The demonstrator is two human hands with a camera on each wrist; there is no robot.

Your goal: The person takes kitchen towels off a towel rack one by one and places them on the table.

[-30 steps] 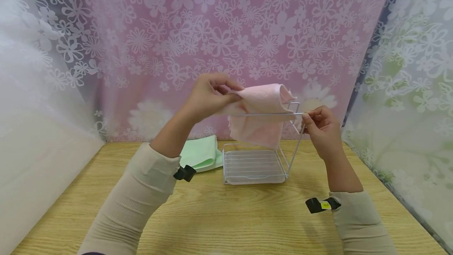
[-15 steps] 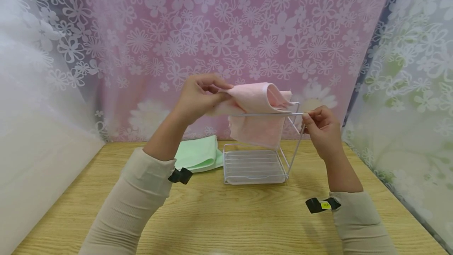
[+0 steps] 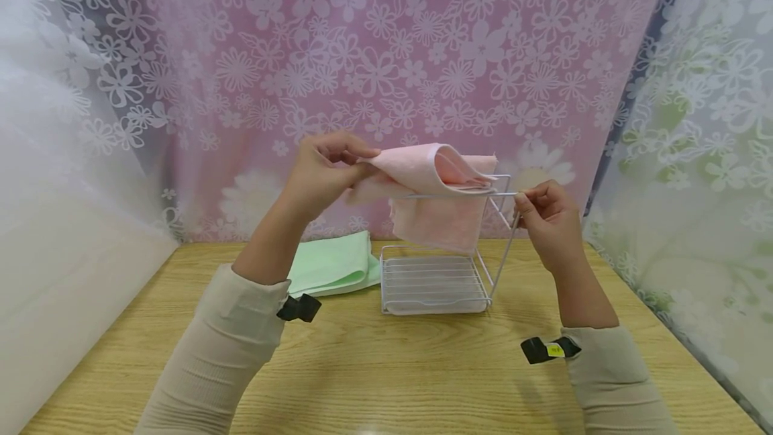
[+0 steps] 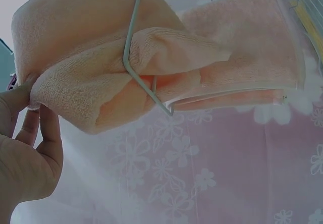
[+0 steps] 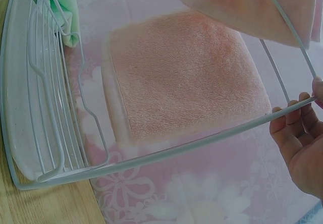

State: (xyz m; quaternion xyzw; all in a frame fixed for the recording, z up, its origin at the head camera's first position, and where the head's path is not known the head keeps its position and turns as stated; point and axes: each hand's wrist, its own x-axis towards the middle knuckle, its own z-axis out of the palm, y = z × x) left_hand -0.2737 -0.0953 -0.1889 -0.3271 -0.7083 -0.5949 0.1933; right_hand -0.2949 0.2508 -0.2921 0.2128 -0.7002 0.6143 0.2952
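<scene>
A pink towel (image 3: 437,223) is draped over the top of a white wire rack (image 3: 506,254), part of it hanging down behind the front top bar. My left hand (image 3: 323,173) pinches the towel's left end between thumb and fingers, left of the rack and a little above the bar. In the left wrist view the pink towel (image 4: 101,37) bulges in a loose fold around the rack's bent wire. My right hand (image 3: 551,223) grips the rack's upper right corner between thumb and fingers. Seen from the right wrist, the towel's hanging part (image 5: 186,77) is spread flat behind the rack's side wire.
A folded light green towel (image 3: 332,264) lies on the wooden table (image 3: 386,368), left of the rack. The rack's base holds a pale tray (image 3: 437,306) under its wire grid. Floral curtains (image 3: 386,52) close in the table's back and sides.
My left hand has moved left and slightly down, drawing the pink towel's upper fold leftward over the bar. The right hand and rack have stayed in place.
</scene>
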